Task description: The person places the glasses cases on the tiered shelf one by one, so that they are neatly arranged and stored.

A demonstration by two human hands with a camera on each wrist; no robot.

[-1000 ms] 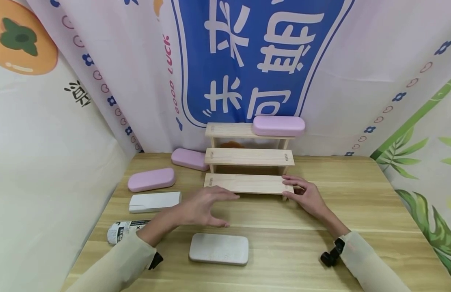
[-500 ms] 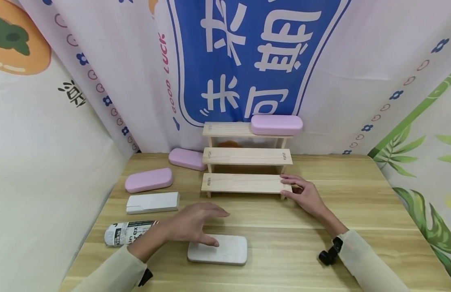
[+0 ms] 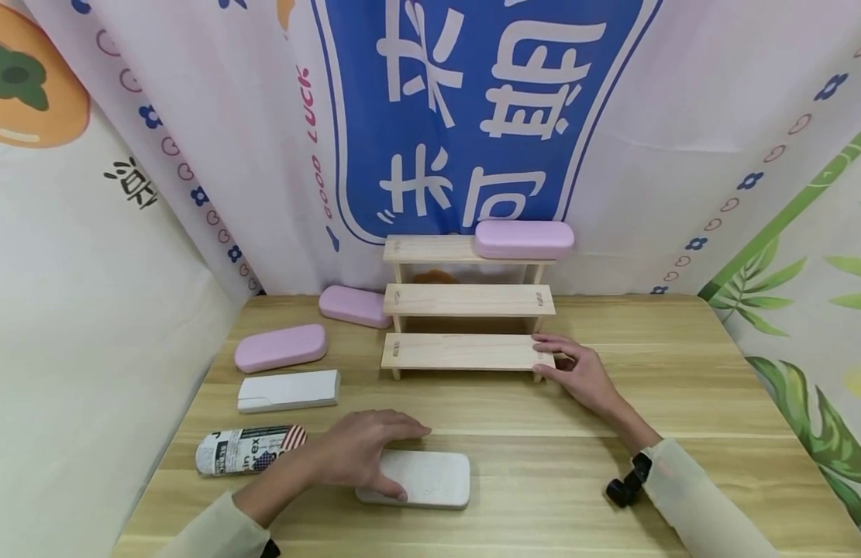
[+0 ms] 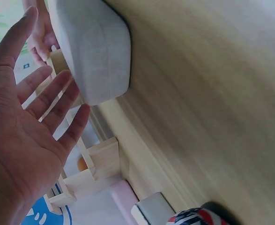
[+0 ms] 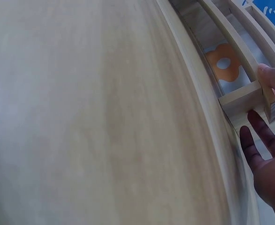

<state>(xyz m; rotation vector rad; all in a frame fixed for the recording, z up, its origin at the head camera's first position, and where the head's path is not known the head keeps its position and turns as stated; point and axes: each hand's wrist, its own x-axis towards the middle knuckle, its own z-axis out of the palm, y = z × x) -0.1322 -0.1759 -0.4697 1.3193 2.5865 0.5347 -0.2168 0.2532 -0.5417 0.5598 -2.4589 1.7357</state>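
Observation:
My left hand [image 3: 356, 449] reaches over a whitish glasses case [image 3: 435, 477] lying near the front of the table. Its thumb is over the case's left end, and its fingers spread above the far side. In the left wrist view, the fingers [image 4: 57, 101] are extended beside the case, without a clear grip on it. My right hand [image 3: 580, 376] holds the right end of the lowest step of a three-step wooden display stand [image 3: 465, 350]. In the right wrist view, the thumb lies against the board [image 5: 240, 51]. A pink glasses case [image 3: 524, 239] rests on the top step, at the right.
Left of the stand lie two pink cases, one touching or close to its side [image 3: 353, 305] and one nearer [image 3: 281, 347]. A white narrow case [image 3: 288, 390] and a printed cylindrical case [image 3: 228, 452] lie in front of those. Printed curtains [image 3: 681, 116] surround the wooden table [image 3: 681, 403].
My left hand has come down and toward the front edge, from the space before the stand to the whitish case. The right hand stays on the stand. The view has shifted slightly.

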